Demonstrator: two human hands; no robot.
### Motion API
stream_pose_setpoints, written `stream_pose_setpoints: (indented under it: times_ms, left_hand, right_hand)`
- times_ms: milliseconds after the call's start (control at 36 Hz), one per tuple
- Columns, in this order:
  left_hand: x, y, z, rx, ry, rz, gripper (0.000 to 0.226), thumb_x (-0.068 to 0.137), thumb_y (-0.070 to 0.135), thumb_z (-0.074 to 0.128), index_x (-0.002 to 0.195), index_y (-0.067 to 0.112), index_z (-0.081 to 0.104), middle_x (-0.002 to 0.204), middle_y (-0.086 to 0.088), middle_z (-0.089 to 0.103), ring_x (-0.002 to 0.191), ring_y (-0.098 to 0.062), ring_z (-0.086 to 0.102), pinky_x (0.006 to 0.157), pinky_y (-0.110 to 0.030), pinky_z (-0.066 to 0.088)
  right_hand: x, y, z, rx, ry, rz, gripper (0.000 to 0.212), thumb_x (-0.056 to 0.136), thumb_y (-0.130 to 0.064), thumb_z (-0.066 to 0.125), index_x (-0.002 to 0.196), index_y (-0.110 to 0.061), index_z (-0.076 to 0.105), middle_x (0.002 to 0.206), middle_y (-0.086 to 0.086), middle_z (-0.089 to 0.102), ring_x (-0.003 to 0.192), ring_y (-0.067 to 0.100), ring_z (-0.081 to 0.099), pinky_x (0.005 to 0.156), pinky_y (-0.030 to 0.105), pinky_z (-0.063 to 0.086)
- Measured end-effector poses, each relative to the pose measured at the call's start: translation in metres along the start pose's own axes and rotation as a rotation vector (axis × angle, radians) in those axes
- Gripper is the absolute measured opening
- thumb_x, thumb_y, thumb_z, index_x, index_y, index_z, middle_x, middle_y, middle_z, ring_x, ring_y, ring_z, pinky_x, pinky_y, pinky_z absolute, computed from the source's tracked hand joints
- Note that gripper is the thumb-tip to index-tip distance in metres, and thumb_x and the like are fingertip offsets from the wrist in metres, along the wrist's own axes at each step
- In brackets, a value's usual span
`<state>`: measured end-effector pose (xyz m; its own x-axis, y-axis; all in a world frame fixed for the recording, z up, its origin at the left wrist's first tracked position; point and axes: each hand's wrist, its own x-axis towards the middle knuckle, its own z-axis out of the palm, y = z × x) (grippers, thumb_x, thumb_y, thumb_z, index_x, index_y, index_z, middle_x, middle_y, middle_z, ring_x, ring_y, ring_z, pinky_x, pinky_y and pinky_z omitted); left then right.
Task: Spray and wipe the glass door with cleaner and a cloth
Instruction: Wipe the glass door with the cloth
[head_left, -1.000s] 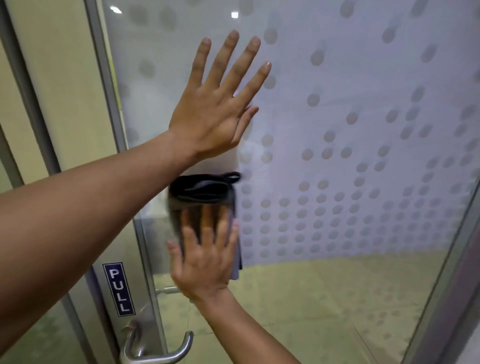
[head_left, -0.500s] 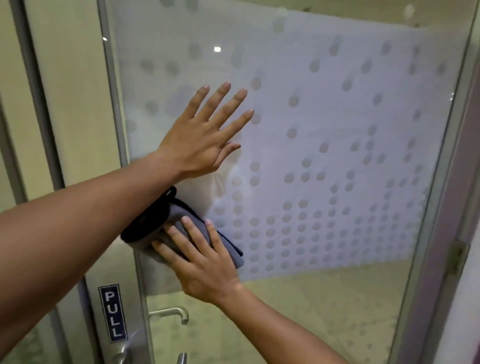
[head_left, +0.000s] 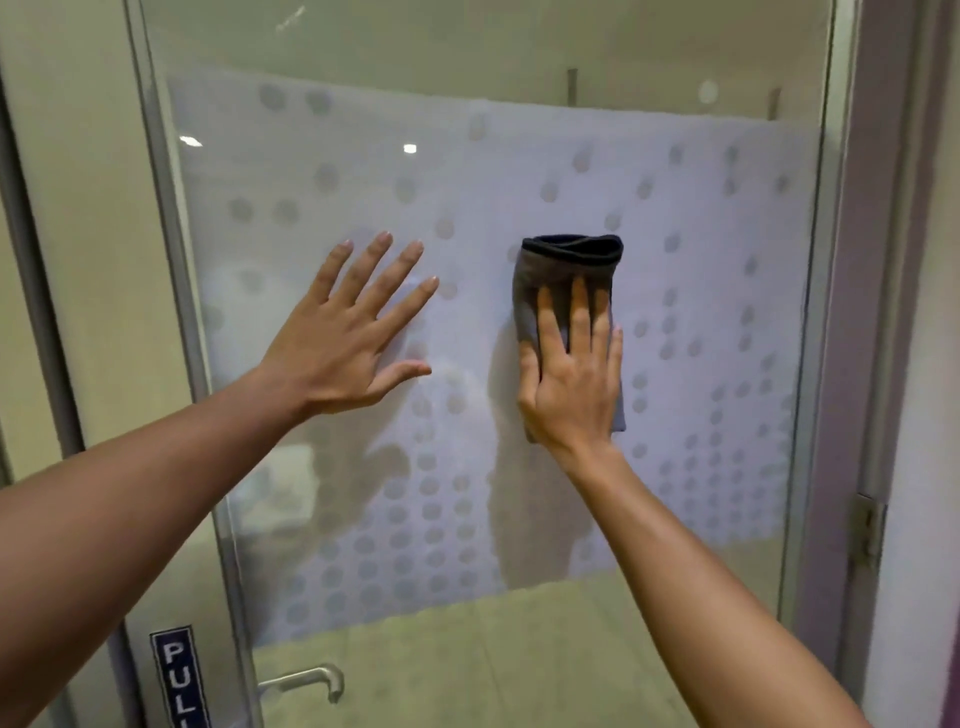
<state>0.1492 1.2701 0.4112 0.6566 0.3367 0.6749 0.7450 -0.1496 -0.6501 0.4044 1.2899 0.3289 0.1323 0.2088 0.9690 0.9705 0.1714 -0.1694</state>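
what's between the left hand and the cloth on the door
Only a bare stretch of the frosted, dotted glass door, as the head view shows. The left hand lies flat on the glass; the right hand presses the cloth beside it.

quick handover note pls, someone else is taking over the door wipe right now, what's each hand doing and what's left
Left hand: flat, fingers spread, bracing on the glass door.
Right hand: fingers straight, pressing the folded grey cloth against the frosted dotted band, right of centre.
No cleaner bottle in view.
Done: wiping is under way; how much is covered cannot be told.
Left: wipe the rest of the pane, likely including the clear strips above and below the band, down by the handle.
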Motion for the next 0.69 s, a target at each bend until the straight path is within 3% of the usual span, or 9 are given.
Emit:
stream_pose_setpoints:
  times_ms: [194, 333, 444, 528, 694]
  left_hand:
    - [0.002, 0.0, -0.003, -0.021, -0.035, 0.002, 0.093, 0.092, 0.079, 0.011, 0.16, 0.018, 0.022, 0.169, -0.012, 0.011, 0.156, -0.036, 0.007, 0.125, -0.058, 0.01]
    - [0.001, -0.003, -0.002, -0.018, -0.031, 0.025, 0.098, 0.091, 0.079, 0.013, 0.159, 0.008, 0.023, 0.168, -0.014, 0.014, 0.156, -0.036, 0.009, 0.124, -0.059, 0.011]
    - [-0.001, -0.007, -0.004, -0.104, -0.003, 0.051, 0.099, 0.091, 0.079, 0.01, 0.16, 0.008, 0.019, 0.168, -0.013, 0.015, 0.156, -0.034, 0.01, 0.124, -0.058, 0.01]
    - [-0.003, -0.011, -0.007, -0.167, 0.001, 0.063, 0.093, 0.093, 0.075, 0.009, 0.16, 0.012, 0.018, 0.169, -0.01, 0.014, 0.157, -0.032, 0.009, 0.125, -0.056, 0.009]
    - [-0.002, -0.008, -0.008, -0.173, -0.03, 0.04, 0.088, 0.095, 0.074, 0.009, 0.16, 0.016, 0.02, 0.169, -0.009, 0.012, 0.157, -0.03, 0.006, 0.126, -0.054, 0.006]
  right_hand:
    - [0.004, -0.01, -0.003, -0.002, -0.014, -0.049, 0.065, 0.095, -0.032, 0.05, 0.158, -0.024, 0.034, 0.166, 0.014, 0.026, 0.153, 0.042, 0.022, 0.12, 0.061, 0.023]
    - [-0.033, -0.049, 0.001, 0.058, -0.078, -0.248, 0.071, 0.09, -0.026, 0.053, 0.158, -0.028, 0.031, 0.168, 0.012, 0.02, 0.155, 0.041, 0.011, 0.12, 0.062, 0.018]
    - [-0.075, -0.084, 0.012, 0.123, -0.14, -0.367, 0.077, 0.087, -0.019, 0.051, 0.159, -0.028, 0.024, 0.166, 0.012, 0.027, 0.156, 0.04, 0.009, 0.121, 0.064, 0.016]
    - [-0.092, -0.094, 0.015, 0.11, -0.166, -0.439, 0.071, 0.091, -0.015, 0.051, 0.159, -0.025, 0.032, 0.165, 0.012, 0.029, 0.155, 0.041, 0.011, 0.121, 0.065, 0.015]
    - [-0.132, -0.088, 0.013, 0.061, -0.263, -0.775, 0.049, 0.104, -0.014, 0.034, 0.151, -0.023, 0.045, 0.16, 0.008, 0.041, 0.15, 0.041, 0.029, 0.12, 0.063, 0.021]
